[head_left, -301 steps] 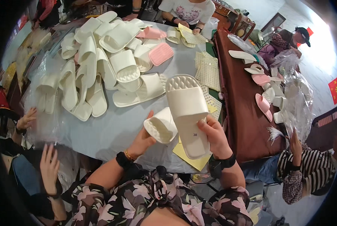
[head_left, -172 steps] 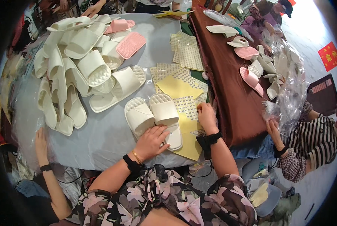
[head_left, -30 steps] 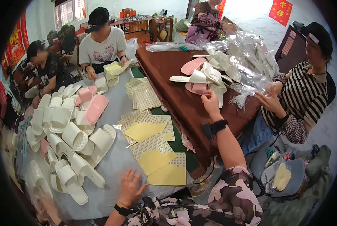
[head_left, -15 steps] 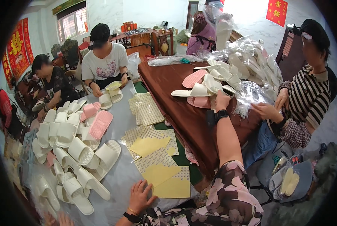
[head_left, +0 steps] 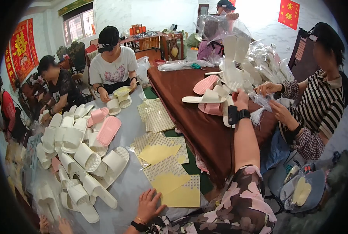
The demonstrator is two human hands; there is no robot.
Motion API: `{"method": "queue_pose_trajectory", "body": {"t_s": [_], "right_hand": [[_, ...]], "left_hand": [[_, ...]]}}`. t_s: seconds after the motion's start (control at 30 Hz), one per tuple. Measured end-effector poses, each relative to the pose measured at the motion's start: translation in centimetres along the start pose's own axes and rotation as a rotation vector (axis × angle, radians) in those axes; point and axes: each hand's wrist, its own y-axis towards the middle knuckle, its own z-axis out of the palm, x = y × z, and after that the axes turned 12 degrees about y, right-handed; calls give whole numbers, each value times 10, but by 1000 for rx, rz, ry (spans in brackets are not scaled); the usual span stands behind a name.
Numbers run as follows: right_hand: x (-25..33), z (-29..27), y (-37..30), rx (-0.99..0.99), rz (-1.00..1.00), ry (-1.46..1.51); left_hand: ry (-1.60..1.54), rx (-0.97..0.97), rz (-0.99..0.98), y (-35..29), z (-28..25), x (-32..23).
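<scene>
slide slippers (head_left: 211,95) risked toppling if the right hand (head_left: 241,99), its grip unclear, knocked them; left hand (head_left: 149,205) lay open.

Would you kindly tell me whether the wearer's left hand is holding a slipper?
No, the left hand lies spread, with nothing gripped, beside the yellow paper.

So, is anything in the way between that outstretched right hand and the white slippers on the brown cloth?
Nothing visible: the right hand is right beside the white slippers on the brown cloth. Whether its fingers touch one can't be told from here.
</scene>
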Motion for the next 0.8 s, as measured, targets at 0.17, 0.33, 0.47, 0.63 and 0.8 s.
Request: {"method": "queue_pose_trajectory", "body": {"t_s": [0.17,0.33,0.47,0.63,0.8], "right_hand": [[82,32,-39,268,-166,28],[147,65,-150,673,71,17],[127,79,-221,973,339,-17],[100,86,-304,982,232,-442],[60,83,-352,1056,526,-633]], "left_hand": [[-28,-3,3,5,-4,-2],[-333,-52,-55,8,0,7],[-512,-210,-181,0,-5,30],[-894,-308,-405,-4,-36,45],[-1661,-362,-595,-11,-37,61]]}}
